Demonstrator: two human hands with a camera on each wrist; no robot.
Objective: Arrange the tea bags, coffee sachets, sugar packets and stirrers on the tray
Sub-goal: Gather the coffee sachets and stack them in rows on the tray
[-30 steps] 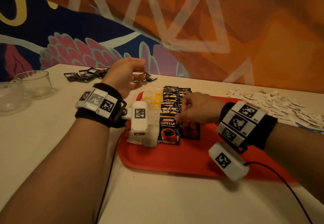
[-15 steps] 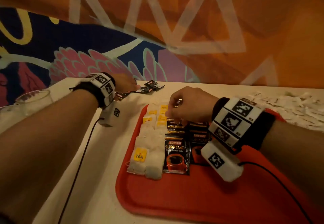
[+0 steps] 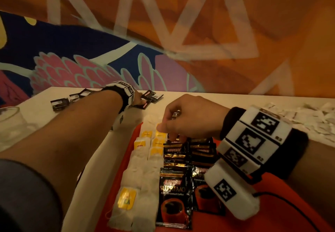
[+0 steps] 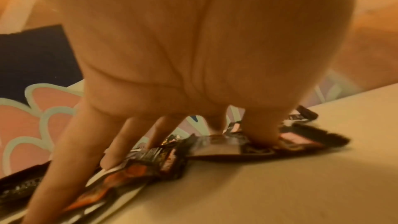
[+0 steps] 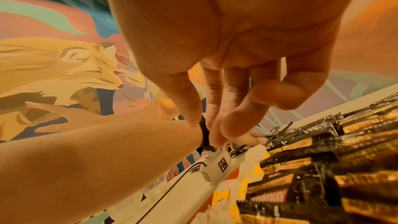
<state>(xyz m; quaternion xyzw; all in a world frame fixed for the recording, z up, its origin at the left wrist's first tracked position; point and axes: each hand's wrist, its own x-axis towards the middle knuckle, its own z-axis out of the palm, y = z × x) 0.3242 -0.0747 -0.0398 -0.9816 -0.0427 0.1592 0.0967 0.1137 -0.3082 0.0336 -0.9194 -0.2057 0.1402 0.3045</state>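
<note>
Red tray [image 3: 272, 219] is set at the near edge of the tabletop [image 3: 45, 123], right of centre. Two overlapping columns of tea bags [image 3: 139, 173] are laid along the tray's left edge, some with yellow tags showing. Directly to their right, two overlapping columns of black coffee sachets [image 3: 173, 191] are laid, touching the tea bags; the nearest one is printed SUPREMO.

Right hand [image 3: 188, 119] is held over the far end of the sachet columns, fingers curled downward. In the right wrist view the fingertips [image 5: 217, 135] are drawn together with the thumb; a small dark shiny edge is seen at the knuckles from the head view, but whether anything is actually pinched cannot be told.

Left hand [image 3: 138, 100] is stretched out to the far edge of the tabletop, onto a loose scatter of coffee sachets [image 4: 217, 147]. In the left wrist view its fingers [image 4: 120, 142] are extended and spread, tips pressed down on the sachets; none is lifted or enclosed. More loose sachets [image 3: 59, 103] are seen toward the far left corner.

A heap of white sugar packets [image 3: 304, 115] is spread along the tabletop's far right edge, off the tray. A clear glass cup [image 3: 10, 123] is standing at the left edge. A painted mural wall [image 3: 163, 41] is seen behind the tabletop.
</note>
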